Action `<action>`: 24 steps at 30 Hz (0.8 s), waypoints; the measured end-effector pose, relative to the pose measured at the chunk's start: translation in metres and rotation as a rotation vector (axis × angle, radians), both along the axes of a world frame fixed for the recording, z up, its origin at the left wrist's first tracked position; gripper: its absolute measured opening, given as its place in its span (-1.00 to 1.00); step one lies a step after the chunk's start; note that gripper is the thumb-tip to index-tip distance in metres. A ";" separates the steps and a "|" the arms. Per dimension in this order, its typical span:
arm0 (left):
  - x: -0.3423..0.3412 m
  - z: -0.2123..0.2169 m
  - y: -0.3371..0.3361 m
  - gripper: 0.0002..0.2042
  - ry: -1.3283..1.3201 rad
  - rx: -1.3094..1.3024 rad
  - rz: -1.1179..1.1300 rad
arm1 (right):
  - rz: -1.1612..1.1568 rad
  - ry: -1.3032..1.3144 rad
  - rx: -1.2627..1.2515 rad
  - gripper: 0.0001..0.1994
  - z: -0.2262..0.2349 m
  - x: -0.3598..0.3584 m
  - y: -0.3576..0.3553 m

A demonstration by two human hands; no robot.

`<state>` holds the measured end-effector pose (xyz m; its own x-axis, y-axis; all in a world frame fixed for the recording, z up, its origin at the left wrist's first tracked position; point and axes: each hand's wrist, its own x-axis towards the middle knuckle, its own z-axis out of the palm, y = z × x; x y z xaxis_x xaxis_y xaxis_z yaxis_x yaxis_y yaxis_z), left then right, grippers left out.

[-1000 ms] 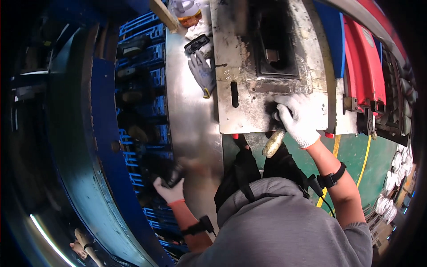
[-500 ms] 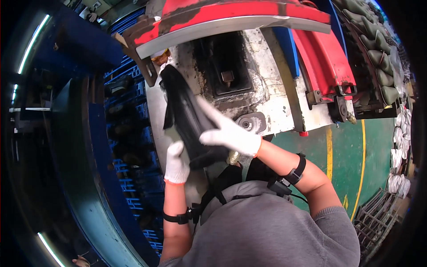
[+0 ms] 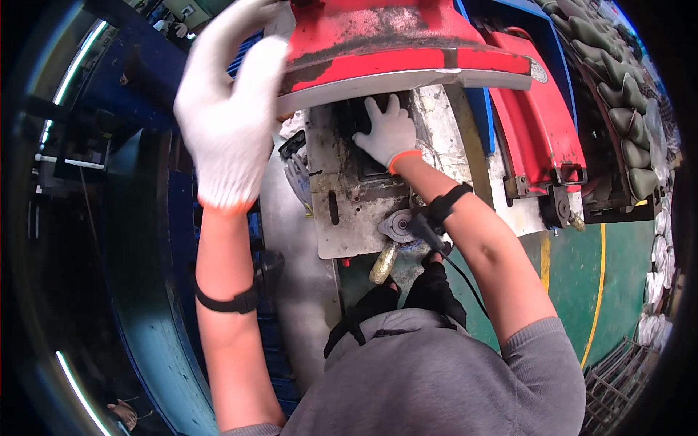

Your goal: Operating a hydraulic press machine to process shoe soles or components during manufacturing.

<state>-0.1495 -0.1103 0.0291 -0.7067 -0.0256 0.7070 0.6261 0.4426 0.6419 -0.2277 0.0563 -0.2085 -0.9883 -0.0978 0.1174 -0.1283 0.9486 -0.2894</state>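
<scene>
My left hand (image 3: 229,109), in a white knit glove, is raised at the left end of the red machine head (image 3: 392,62). Its thumb stands apart from the curled fingers, whose tips run toward the top of the picture. My right hand (image 3: 389,134), gloved the same way, reaches under the metal front edge (image 3: 407,83) of that head. With fingers spread, it lies over the dark recess (image 3: 342,120) in the worn metal plate (image 3: 331,225). Whether a black item lies in the shadow there I cannot tell.
A round metal fitting (image 3: 398,225) sits at the plate's near edge, with a gold-wrapped piece (image 3: 383,263) below it. A second red machine part (image 3: 538,123) stands to the right. Beyond it is a rack of olive-green shaped pieces (image 3: 629,127). Blue racking and panels (image 3: 156,291) line the left.
The long black boot-like item has left my hands and is no longer plainly seen. My left hand has risen to the red head; my right has moved forward over the recess.
</scene>
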 end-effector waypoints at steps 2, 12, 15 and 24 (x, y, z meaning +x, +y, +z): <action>-0.033 0.013 0.016 -0.65 0.396 -0.433 0.107 | -0.012 0.046 0.002 -0.13 -0.003 0.003 -0.002; -0.068 0.048 0.048 -0.75 0.352 -0.629 -0.032 | 0.049 -0.114 -0.137 -0.14 -0.006 0.005 0.018; -0.060 0.067 0.045 -0.76 0.093 -0.696 -0.134 | 0.017 -0.013 -0.347 -0.25 -0.014 0.016 0.059; -0.045 -0.008 0.070 -0.61 -0.709 -0.848 -0.481 | -0.081 -0.381 -0.689 -0.69 -0.048 0.239 0.148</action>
